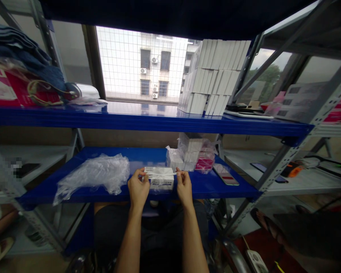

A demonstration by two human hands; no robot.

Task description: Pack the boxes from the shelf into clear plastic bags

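Observation:
A white box [162,183] with dark print stands near the front edge of the lower blue shelf, with clear plastic around it. At its left end, my left hand [138,187] is closed, pinching what looks like an end of the plastic. Opposite it, my right hand [184,186] pinches at the right end in the same way. A thin pale strip of the plastic [159,173] runs taut across the box's top between my fingers. Close behind stand more white boxes [174,158] wrapped in clear plastic.
A heap of clear plastic bags [98,172] lies to the left. A phone [226,175] rests on the right, beside a pink wrapped pack [204,162]. Overhead, the upper blue shelf [142,120] carries stacked white boxes [213,76]. A metal post [287,148] bounds the right side.

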